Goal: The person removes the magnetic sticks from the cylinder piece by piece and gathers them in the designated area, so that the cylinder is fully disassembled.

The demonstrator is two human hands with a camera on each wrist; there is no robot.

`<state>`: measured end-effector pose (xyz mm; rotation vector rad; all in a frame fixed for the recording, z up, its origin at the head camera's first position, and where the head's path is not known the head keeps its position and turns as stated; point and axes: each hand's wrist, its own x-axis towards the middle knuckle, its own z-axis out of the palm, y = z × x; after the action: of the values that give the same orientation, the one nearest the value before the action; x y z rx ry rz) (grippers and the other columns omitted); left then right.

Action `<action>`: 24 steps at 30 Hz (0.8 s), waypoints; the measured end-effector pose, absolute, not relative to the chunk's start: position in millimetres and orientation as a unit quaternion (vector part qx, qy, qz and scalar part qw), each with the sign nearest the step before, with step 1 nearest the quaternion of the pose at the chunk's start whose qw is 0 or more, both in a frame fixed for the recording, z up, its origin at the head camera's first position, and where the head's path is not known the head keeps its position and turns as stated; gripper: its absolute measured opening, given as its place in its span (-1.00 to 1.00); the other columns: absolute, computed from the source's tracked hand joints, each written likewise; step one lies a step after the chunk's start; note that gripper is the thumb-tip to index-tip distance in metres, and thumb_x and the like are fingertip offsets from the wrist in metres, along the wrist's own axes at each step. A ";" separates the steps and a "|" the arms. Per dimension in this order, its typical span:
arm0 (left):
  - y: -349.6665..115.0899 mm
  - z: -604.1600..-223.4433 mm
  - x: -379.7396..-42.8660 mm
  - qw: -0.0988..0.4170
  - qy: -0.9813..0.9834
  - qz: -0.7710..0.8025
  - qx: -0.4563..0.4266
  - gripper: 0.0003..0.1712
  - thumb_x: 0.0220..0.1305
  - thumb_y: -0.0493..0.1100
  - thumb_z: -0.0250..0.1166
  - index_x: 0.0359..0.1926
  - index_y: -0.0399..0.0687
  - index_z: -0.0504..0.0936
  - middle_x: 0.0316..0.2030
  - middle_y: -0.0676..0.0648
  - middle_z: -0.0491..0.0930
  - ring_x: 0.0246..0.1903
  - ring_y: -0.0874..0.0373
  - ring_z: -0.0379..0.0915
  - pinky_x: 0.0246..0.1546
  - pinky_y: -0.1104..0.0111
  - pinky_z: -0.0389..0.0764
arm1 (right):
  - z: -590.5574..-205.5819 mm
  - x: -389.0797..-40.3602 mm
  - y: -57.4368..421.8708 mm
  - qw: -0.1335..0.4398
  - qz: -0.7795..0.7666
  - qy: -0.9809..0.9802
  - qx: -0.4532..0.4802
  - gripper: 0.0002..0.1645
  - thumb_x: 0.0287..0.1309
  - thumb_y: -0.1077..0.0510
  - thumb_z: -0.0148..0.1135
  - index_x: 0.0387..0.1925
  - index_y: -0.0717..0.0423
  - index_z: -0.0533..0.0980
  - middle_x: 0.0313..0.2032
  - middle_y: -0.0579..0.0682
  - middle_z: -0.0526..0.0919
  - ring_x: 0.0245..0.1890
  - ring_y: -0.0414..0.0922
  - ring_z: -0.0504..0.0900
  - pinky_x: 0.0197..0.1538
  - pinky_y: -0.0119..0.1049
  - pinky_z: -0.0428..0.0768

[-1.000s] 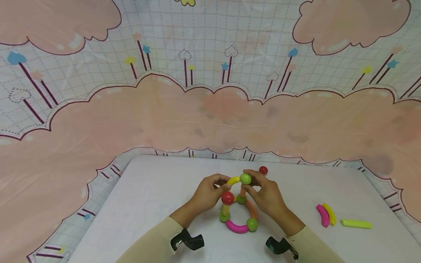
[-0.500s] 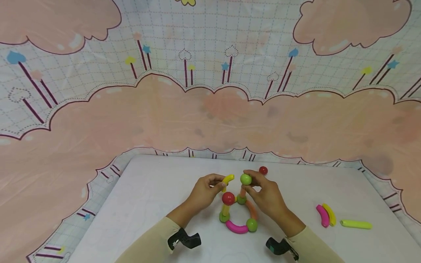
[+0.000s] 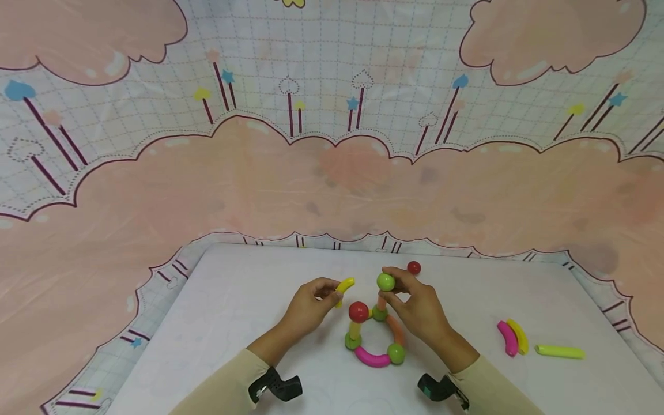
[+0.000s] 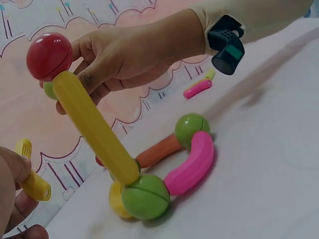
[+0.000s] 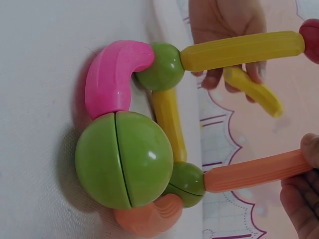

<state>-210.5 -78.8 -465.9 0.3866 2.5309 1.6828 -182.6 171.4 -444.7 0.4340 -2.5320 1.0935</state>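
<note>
My left hand pinches a curved yellow rod between thumb and fingers, held in the air left of the toy frame. With my right hand I grip a green ball on top of an upright orange rod. Below, a ring of green balls joined by a pink curved rod, an orange curved rod and a yellow one lies on the table. From its left green ball rises a yellow rod topped by a red ball.
A loose red ball lies behind my right hand. To the right are a pink curved rod, a yellow curved rod beside it, and a lime straight rod. The white table meets a printed cloth backdrop.
The curved yellow rod has come away from between the red and green balls. My left hand has moved it leftward. My right hand stays at the green ball.
</note>
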 end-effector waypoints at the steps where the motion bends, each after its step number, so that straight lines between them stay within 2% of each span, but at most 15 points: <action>1: -81.9 -466.1 -209.6 0.040 0.828 0.545 0.124 -0.74 0.43 -0.11 0.31 0.06 -0.05 0.69 -0.27 0.07 0.66 -0.17 0.10 0.53 -0.30 0.29 0.60 | -444.5 -182.5 171.0 0.175 0.386 -0.893 0.152 -0.27 0.04 0.36 0.55 0.25 0.03 0.50 -0.18 -0.07 0.77 -0.16 -0.06 0.74 -0.10 -0.07 0.72; 9: -106.1 -470.6 -202.4 0.033 0.839 0.537 0.086 -0.71 0.41 -0.10 0.34 0.08 -0.06 0.69 -0.31 0.05 0.65 -0.26 0.14 0.54 -0.39 0.36 0.56 | -444.8 -181.9 171.2 0.178 0.385 -0.893 0.149 -0.29 0.05 0.34 0.55 0.24 0.04 0.51 -0.17 -0.05 0.77 -0.15 -0.04 0.75 -0.13 -0.08 0.73; 14: -119.2 -471.4 -197.7 0.010 0.844 0.532 0.060 -0.74 0.38 -0.14 0.37 0.05 -0.07 0.70 -0.33 0.05 0.68 -0.30 0.16 0.57 -0.43 0.38 0.54 | -447.0 -182.6 173.0 0.177 0.387 -0.893 0.146 -0.29 0.04 0.33 0.55 0.24 0.04 0.51 -0.16 -0.04 0.77 -0.15 -0.04 0.75 -0.11 -0.07 0.72; 24: -147.5 -470.6 -183.8 -0.016 0.883 0.469 0.001 -0.73 0.35 -0.12 0.37 0.04 -0.04 0.70 -0.35 0.08 0.70 -0.34 0.21 0.59 -0.44 0.33 0.54 | -446.6 -183.4 172.8 0.181 0.392 -0.889 0.152 -0.31 0.04 0.34 0.56 0.22 0.04 0.52 -0.16 -0.04 0.78 -0.16 -0.05 0.75 -0.11 -0.07 0.72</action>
<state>-183.8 -147.5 -470.6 0.0035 2.8018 1.4897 -183.4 172.8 -446.6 0.4296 -2.5100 1.1072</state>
